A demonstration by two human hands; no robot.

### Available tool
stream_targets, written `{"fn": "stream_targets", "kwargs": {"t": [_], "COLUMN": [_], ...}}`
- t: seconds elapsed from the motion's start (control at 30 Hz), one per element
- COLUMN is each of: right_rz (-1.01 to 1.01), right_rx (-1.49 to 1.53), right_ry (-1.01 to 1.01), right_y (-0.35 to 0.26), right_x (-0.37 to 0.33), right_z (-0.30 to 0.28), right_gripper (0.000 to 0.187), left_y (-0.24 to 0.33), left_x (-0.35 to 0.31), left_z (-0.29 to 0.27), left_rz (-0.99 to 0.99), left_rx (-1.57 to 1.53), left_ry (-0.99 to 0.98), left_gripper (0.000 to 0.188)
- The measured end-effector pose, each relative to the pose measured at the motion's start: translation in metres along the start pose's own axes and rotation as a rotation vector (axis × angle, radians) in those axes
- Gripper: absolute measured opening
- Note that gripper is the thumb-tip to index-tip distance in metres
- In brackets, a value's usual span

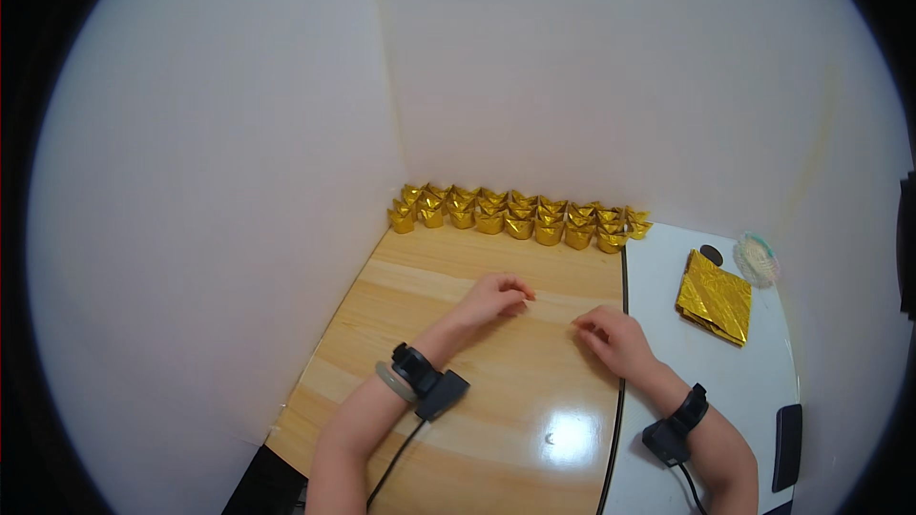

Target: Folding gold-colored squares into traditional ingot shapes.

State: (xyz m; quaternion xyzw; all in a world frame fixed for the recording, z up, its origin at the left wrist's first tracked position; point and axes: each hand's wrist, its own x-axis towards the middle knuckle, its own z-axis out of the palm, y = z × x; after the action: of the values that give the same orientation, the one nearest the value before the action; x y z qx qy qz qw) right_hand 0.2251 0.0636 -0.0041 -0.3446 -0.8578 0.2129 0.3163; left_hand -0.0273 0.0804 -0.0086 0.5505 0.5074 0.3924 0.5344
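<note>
Many folded gold ingots line the worktop's back edge; a stack of gold paper remains; left hand and right hand curl narrow, empty.

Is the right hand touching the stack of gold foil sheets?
Apart. The head view shows the right hand on the wooden table, bare white surface separating it from the gold foil stack.

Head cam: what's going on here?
A person sits at a wooden table in a white-walled corner. Both hands rest on the wood with fingers curled, left hand and right hand a little apart; neither visibly holds anything. Each wrist carries a black strapped device with a cable. Along the back wall stands a double row of folded gold ingots. On the white surface to the right lies a stack of gold sheets, untouched, with a small round container behind it.
</note>
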Motion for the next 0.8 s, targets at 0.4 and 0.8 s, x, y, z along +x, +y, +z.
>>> {"fn": "stream_targets", "kwargs": {"t": [0.4,0.8], "right_rz": [0.745,0.565], "right_rx": [-0.884,-0.68], "right_ry": [-0.099,-0.076], "right_y": [0.043,0.086], "right_x": [-0.018,-0.026], "right_z": [-0.091,-0.086], "right_gripper": [0.079,0.056], "left_y": [-0.012,-0.008], "left_x": [-0.01,-0.017], "left_z": [0.017,0.02], "left_rz": [0.069,0.098], "left_rx": [-0.21,-0.136], "left_ry": [0.007,-0.037], "left_gripper": [0.013,0.012]}}
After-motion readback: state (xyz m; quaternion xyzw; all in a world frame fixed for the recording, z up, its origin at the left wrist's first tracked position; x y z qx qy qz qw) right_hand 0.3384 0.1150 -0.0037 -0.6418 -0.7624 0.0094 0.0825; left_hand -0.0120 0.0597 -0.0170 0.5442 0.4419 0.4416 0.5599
